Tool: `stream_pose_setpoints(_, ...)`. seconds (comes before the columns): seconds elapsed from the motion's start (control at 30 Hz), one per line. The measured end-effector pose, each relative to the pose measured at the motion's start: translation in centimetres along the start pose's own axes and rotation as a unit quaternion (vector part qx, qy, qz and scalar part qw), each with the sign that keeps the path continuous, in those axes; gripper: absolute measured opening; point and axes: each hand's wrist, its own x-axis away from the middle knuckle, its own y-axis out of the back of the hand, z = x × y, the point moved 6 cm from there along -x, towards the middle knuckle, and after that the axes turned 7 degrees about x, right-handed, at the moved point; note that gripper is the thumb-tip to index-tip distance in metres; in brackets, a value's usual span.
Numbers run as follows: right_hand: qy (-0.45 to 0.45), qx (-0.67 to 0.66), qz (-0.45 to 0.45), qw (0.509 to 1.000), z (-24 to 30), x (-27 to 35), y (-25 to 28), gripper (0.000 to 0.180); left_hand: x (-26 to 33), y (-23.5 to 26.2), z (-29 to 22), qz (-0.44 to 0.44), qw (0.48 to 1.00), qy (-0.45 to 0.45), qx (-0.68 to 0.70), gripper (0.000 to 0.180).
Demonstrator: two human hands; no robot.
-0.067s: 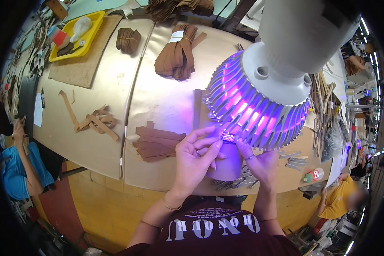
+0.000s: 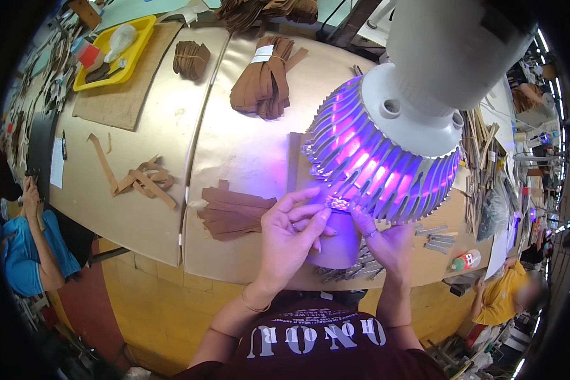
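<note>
Under a large finned lamp point(image 2: 386, 152) glowing purple, my two hands meet at a short braided-looking strip point(image 2: 339, 203). My left hand point(image 2: 292, 231) pinches near the strip's left end, with thumb and fingers drawn together. At the other end, my right hand point(image 2: 383, 240) closes its thumb and fingers on it, partly hidden by the lamp's rim. Just below the strip stands a smooth rounded form point(image 2: 335, 244), tinted purple by the light; I cannot tell what it is. Beside my left hand lies a fan of brown strips point(image 2: 231, 212).
Thin metallic-looking pieces point(image 2: 354, 269) lie by the table's near edge, with grey strips point(image 2: 437, 239) farther right near a bottle point(image 2: 465, 260). Bundled brown strips point(image 2: 263, 79) and a yellow tray point(image 2: 117, 50) are at the back. People in blue point(image 2: 28, 253) and yellow point(image 2: 506, 294) sit at either side.
</note>
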Motion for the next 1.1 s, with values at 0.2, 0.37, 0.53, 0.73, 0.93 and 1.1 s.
stream_pose_setpoints(0.2,0.015,-0.009,0.004,1.0,0.3,-0.1,0.0,0.024,0.1,0.0,0.0,0.003,1.0,-0.005,0.003,0.04)
stream_pose_setpoints(0.37,0.002,-0.005,0.007,1.0,0.2,-0.6,-0.1,0.025,-0.4,0.1,0.1,0.011,1.0,-0.006,0.005,0.04)
stream_pose_setpoints(0.53,0.007,-0.013,0.009,1.0,0.1,-0.7,-0.2,0.025,-0.5,0.1,0.2,0.009,1.0,-0.008,0.014,0.039)
stream_pose_setpoints(0.73,0.01,0.003,0.008,1.0,0.5,-0.9,-0.5,0.025,0.0,0.7,-0.1,-0.016,0.999,-0.05,0.015,0.041)
stream_pose_setpoints(0.93,0.022,0.053,0.008,0.998,0.9,-1.3,-0.4,0.02,1.4,1.8,-2.5,-0.078,0.957,-0.221,-0.17,0.031)
stream_pose_setpoints(1.1,0.009,0.054,0.018,0.998,1.0,-1.5,-0.3,0.018,3.2,-1.4,-2.5,-0.006,0.83,-0.344,-0.44,0.033)
